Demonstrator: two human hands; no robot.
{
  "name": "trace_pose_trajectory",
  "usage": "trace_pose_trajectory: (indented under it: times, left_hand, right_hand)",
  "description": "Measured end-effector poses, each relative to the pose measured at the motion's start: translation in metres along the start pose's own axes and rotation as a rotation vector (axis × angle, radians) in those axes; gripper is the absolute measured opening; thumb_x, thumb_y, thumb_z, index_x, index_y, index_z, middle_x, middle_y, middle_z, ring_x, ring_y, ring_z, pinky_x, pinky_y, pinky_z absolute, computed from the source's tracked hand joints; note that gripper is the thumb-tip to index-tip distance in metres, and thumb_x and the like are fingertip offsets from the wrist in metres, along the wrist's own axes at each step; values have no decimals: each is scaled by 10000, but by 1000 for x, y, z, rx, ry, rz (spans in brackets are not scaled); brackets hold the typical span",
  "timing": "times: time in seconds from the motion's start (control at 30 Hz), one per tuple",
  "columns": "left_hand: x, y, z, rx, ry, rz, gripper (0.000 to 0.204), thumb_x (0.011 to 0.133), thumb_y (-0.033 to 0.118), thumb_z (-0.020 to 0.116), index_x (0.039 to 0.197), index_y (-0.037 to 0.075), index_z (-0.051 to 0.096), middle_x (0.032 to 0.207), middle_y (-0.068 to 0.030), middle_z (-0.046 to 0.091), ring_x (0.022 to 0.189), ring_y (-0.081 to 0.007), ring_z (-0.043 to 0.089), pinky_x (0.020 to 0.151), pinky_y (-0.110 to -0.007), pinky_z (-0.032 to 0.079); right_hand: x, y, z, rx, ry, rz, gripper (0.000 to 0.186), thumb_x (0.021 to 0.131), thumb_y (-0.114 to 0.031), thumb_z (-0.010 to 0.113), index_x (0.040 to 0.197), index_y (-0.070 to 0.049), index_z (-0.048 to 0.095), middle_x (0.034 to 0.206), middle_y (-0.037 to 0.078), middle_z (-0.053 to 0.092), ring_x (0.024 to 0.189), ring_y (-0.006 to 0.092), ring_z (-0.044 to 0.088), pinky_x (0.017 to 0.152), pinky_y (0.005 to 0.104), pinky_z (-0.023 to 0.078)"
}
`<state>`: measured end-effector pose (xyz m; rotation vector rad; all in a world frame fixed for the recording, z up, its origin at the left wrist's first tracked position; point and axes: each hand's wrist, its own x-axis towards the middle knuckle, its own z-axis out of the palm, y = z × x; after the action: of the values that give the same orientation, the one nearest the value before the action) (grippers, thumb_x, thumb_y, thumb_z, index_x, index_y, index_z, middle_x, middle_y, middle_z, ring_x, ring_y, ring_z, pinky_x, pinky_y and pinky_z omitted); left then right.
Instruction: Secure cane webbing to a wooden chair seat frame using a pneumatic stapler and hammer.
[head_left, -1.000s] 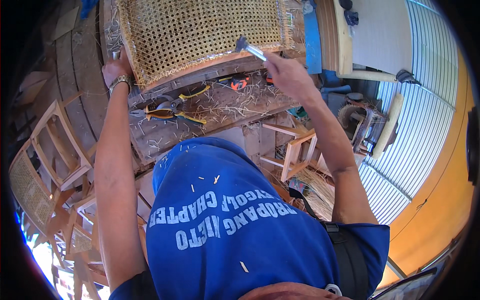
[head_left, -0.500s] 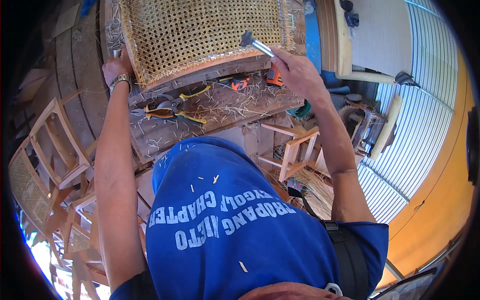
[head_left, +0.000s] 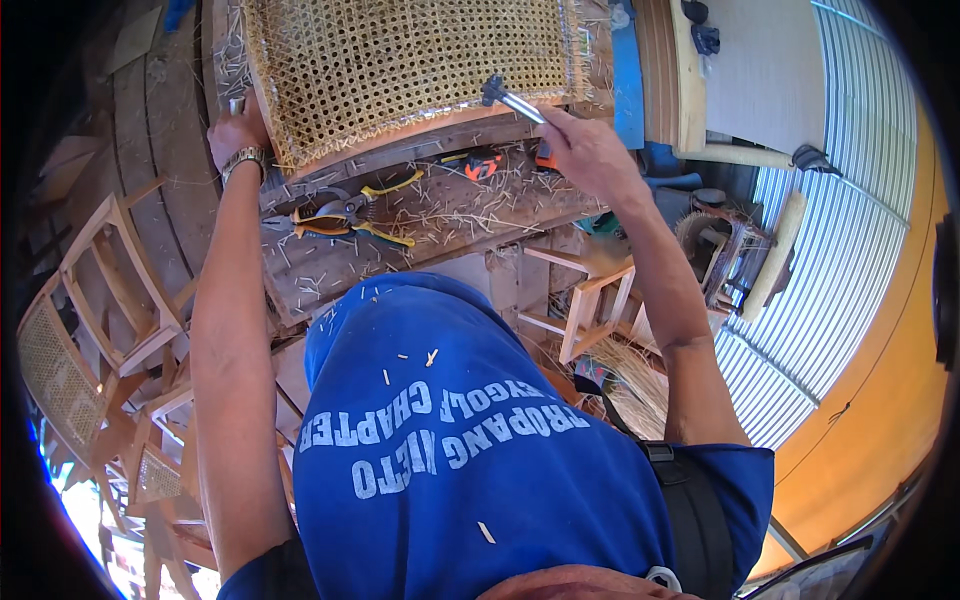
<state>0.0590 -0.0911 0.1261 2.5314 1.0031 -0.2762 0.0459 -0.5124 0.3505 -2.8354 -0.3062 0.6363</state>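
Observation:
A cane-webbed wooden panel (head_left: 410,70) lies on the bench at the top, its woven mesh golden and its near edge a pale wooden rail. My right hand (head_left: 590,155) is closed around a hammer (head_left: 522,106). The hammer's dark head is over the panel's near edge, toward its right side; whether it touches is unclear. At the panel's left edge, my left hand (head_left: 238,138) is closed, with a short light, metallic-looking end showing by the fingers. What it grips is mostly hidden.
Pliers with yellow handles (head_left: 345,212) and an orange-black tape measure (head_left: 482,166) lie among cane scraps on the workbench (head_left: 300,285). Wooden chair frames (head_left: 125,290) stand at left. A small wooden stool frame (head_left: 588,312) is below the bench at right, beside loose cane strands (head_left: 630,375).
My right hand and the hammer have shifted slightly, the head now a little lower. My left hand stays at the panel's left edge.

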Motion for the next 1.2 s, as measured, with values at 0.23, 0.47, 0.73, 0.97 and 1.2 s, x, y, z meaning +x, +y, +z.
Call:
trace_pose_trajectory:
  times: [0.23,0.47,0.73,0.97,1.2]
  left_hand:
    - [-2,0,-1,4,17,-5,795,879,694,450,1052,-44,688,1122,-297,638,1079,-425,616,951,-477,476]
    - [-1,-1,-1,49,22,39,777,890,680,446,1062,-38,686,1121,-295,638,1092,-421,609,954,-477,474]
    - [-1,1,-5,14,-57,-4,812,845,699,457,1161,-16,671,1176,-256,644,1160,-401,581,1023,-446,433]
    - [4,-6,3,27,20,29,759,875,671,481,1083,-31,682,1106,-289,649,1080,-417,619,940,-482,482]
    - [3,-1,-1,9,-16,35,769,857,674,488,1083,-34,686,1116,-299,643,1103,-416,610,954,-475,480]
  right_hand:
    - [2,3,14,1,-33,-22,356,965,-219,589,1293,-82,589,785,200,645,646,280,647,620,382,496]
    - [-9,5,5,425,-76,133,265,998,-245,568,1132,-20,608,687,30,562,575,119,493,553,299,435]
    - [-24,-2,53,390,164,213,292,1035,-290,486,1040,-19,595,684,103,570,605,215,569,583,349,450]
    - [-20,-12,48,312,145,105,302,1037,-301,466,1060,-31,599,658,204,547,603,369,583,586,438,438]
    - [-13,-1,76,184,112,108,282,1032,-283,472,1083,-35,595,657,211,556,606,380,602,573,451,447]
